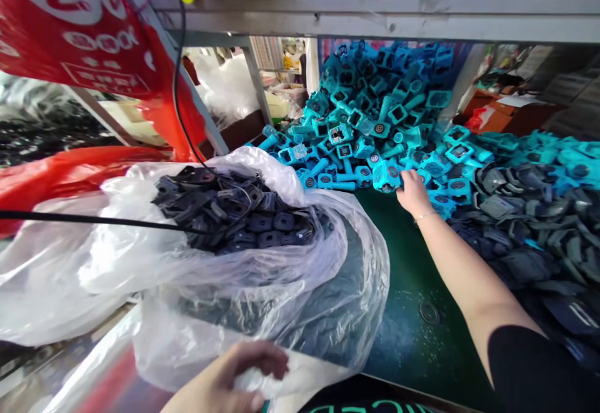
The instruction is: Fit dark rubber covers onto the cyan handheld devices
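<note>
Nearest, the left hand (225,378) is clenching a clear plastic bag (262,313) holding dark moulded parts (234,213). Beyond it, on the green tabletop (412,288), the right hand (412,193) is touching a teal plastic part (387,175), its grip unclear, under a metal shelf rail (375,16).

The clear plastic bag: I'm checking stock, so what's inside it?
The clear plastic bag holds a heap of dark square-framed plastic parts, visible at its mouth. Lower down, cloudy film obscures the contents, and the bag's bottom is hidden.
</note>
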Motion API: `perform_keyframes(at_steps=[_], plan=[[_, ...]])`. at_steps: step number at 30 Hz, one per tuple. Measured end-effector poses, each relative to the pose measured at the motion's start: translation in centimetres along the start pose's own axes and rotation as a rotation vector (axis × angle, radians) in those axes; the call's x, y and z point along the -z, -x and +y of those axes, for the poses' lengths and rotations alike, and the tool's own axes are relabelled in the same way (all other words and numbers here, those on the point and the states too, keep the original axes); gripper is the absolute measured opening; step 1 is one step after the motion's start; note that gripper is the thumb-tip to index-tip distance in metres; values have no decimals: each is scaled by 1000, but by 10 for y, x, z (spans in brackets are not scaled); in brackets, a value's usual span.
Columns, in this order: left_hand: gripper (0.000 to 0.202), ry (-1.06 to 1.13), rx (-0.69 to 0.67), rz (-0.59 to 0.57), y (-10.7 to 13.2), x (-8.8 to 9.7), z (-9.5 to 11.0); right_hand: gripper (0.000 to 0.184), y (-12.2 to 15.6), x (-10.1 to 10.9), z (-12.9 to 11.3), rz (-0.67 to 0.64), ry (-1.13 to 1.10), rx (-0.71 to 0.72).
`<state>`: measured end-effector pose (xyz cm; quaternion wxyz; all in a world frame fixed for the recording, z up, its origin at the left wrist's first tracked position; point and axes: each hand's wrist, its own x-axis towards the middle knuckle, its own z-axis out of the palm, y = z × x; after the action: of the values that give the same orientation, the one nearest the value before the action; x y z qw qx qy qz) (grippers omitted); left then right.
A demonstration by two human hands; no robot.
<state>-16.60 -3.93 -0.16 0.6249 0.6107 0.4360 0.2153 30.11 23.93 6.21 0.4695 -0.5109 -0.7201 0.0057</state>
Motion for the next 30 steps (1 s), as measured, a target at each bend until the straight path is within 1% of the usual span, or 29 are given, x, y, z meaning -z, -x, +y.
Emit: perform_keyframes(at_steps=[1, 2, 3, 4, 5, 6, 7, 8, 9, 10, 11, 13, 14, 15, 17, 18, 19, 20, 22, 25, 28, 30], plan=[[52, 43, -110, 21, -23, -5, 18, 16, 8, 3, -18, -1, -15, 38], [68, 113, -214, 103, -48, -13, 34, 13, 19, 5, -41, -15, -34, 80], [92, 168, -310, 179, -73, -23, 46, 18, 33, 6, -66, -41, -61, 130], [118, 225, -409, 259, -96, -35, 54, 21, 48, 7, -93, -115, -107, 195], [137, 309, -501, 332, -116, -46, 59, 23, 62, 7, -119, -215, -153, 257], [145, 427, -570, 398, -130, -57, 61, 27, 75, 5, -143, -303, -201, 326], [144, 546, -598, 461, -138, -66, 60, 28, 86, 2, -162, -464, -261, 376], [137, 665, -588, 525, -139, -72, 57, 27, 92, -4, -175, -611, -322, 399], [125, 776, -547, 574, -136, -74, 52, 26, 95, -12, -182, -739, -363, 397], [112, 873, -480, 608, -127, -74, 46, 27, 94, -22, -185, -831, -380, 366], [99, 959, -399, 617, -116, -72, 39, 27, 91, -34, -183, -872, -374, 320], [82, 1093, -245, 583, -91, -64, 26, 15, 79, -65, -174, -856, -323, 227], [78, 1140, -180, 555, -79, -60, 20, 15, 74, -81, -169, -827, -300, 192], [75, 1171, -131, 530, -70, -57, 16, 21, 70, -96, -166, -809, -296, 170], [75, 1191, -97, 535, -58, -56, 11, 29, 66, -120, -163, -807, -324, 133], [75, 1187, -94, 555, -55, -56, 11, 29, 67, -126, -163, -800, -349, 102], [74, 1182, -87, 579, -55, -58, 12, 28, 70, -129, -163, -785, -381, 61], [72, 1179, -73, 602, -56, -59, 14, 28, 73, -127, -163, -759, -418, 7], [65, 1186, -30, 634, -62, -60, 21, 32, 81, -111, -160, -702, -503, -126], [64, 1195, -8, 653, -78, -61, 37, 31, 93, -70, -152, -682, -638, -336], [67, 1184, 10, 608, -100, -68, 53, 27, 108, -24, -151, -715, -729, -487], [67, 1164, 20, 579, -116, -80, 61, 37, 121, 3, -158, -707, -745, -551]])
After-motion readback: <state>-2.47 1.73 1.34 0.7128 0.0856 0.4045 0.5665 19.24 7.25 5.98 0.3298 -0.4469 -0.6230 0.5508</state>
